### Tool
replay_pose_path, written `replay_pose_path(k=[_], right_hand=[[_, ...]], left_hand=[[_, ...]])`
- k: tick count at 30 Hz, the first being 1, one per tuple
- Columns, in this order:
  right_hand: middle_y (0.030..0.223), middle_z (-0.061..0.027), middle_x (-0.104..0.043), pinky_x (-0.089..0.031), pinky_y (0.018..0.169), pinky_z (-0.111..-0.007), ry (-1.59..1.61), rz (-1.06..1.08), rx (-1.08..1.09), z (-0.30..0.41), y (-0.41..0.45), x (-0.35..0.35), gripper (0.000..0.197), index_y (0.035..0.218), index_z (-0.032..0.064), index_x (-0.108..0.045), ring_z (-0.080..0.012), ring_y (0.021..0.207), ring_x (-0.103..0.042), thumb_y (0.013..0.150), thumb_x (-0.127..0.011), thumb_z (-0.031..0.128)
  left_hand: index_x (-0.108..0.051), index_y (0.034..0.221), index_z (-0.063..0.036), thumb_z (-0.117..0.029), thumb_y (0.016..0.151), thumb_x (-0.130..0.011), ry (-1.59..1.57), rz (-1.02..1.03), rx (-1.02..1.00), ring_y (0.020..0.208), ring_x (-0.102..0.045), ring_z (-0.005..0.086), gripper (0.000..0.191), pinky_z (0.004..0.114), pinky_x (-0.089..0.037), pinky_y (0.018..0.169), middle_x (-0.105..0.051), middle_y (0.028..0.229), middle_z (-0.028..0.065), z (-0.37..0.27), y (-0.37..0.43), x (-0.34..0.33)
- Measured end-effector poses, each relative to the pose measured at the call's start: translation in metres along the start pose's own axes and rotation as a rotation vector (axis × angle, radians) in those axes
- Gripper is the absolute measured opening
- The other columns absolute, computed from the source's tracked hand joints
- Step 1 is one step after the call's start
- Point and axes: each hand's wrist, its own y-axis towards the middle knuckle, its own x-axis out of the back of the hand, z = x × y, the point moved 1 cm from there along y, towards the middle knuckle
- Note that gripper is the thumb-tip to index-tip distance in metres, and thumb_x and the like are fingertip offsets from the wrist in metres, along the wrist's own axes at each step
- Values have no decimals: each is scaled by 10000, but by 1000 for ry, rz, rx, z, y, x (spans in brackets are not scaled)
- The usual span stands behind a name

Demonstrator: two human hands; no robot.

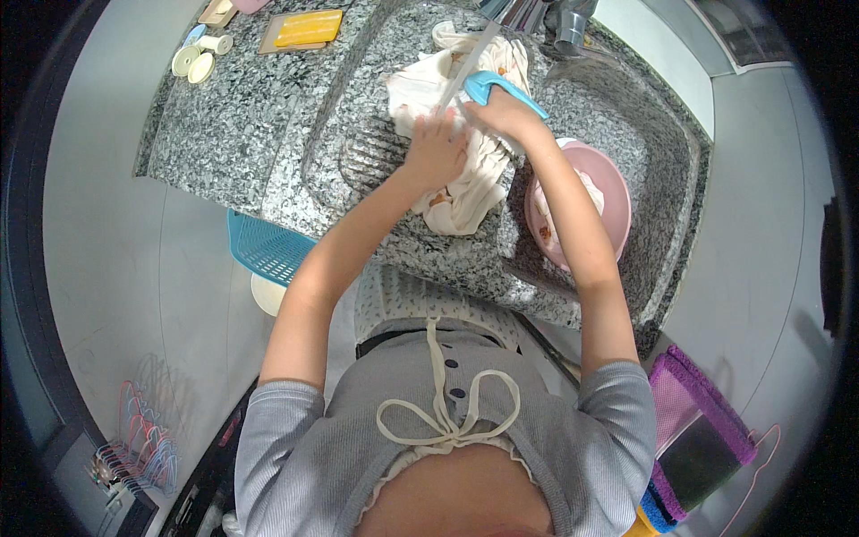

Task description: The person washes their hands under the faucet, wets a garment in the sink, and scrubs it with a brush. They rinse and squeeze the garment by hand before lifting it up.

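A wet white cloth garment (480, 158) with brown stains lies bunched over the ribbed washboard area (369, 158) of a speckled granite sink. My left hand (436, 151) rests flat on the cloth, its fingers spread and its palm down. Just to its right, my right hand (503, 111) grips a light-blue plastic scrubbing brush (488, 84) over the cloth; its bristles are hidden. A pale, translucent streak (473, 64), which looks like running water, slants down to the cloth beside my left fingertips.
Below my right forearm, a pink basin (614, 228) holding more stained white cloth stands in the sink bowl. A yellow bar (309, 28) lies on a tray at the back left, near several round lids (200, 68). A metal pipe fitting (570, 33) is at the back. A blue basket (265, 248) sits below the counter.
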Motion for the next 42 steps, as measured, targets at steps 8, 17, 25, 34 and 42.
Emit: replay_pose_path(k=[8,17,25,34,42], right_hand=[[1053,-259,-483,-376,832,-349,-49,-191,249,2,-12,-7,651,1096,-100,-405,-346,980,-479,747,-490,443],[1284,-237,-267,-217,982,-330,493,76,311,61,103,-30,837,1233,-73,-277,-317,1208,-250,710,-490,546],[1185,-217,-412,-300,930,-321,457,-27,507,79,89,-9,712,1170,-53,-378,-307,1114,-391,731,-487,497],[964,-201,-515,-367,821,-488,-411,-736,833,39,45,-75,425,1076,65,-477,-395,983,-456,715,-540,280],[1202,-219,-366,-176,964,-540,-110,-406,729,66,11,-94,370,1088,72,-469,-391,1172,-272,762,-488,248]], left_hand=[[-502,1031,-31,-227,750,-485,-388,9,-7,1036,-412,329,343,460,-278,915,-458,1090,167,5,-32,39],[-544,925,-34,-174,738,-535,-210,-96,-67,840,-465,286,235,391,-392,748,-491,911,128,-7,-50,48],[-505,1019,-38,-237,758,-520,-275,-139,0,947,-448,330,329,390,-378,810,-471,1020,171,4,-70,81],[-426,1094,50,-309,787,-490,-171,46,75,1090,-380,371,477,407,-344,901,-407,1134,243,-6,-92,57],[-457,1094,-11,-344,783,-503,-171,107,175,1080,-395,370,458,397,-373,875,-397,1151,244,-8,-95,66]])
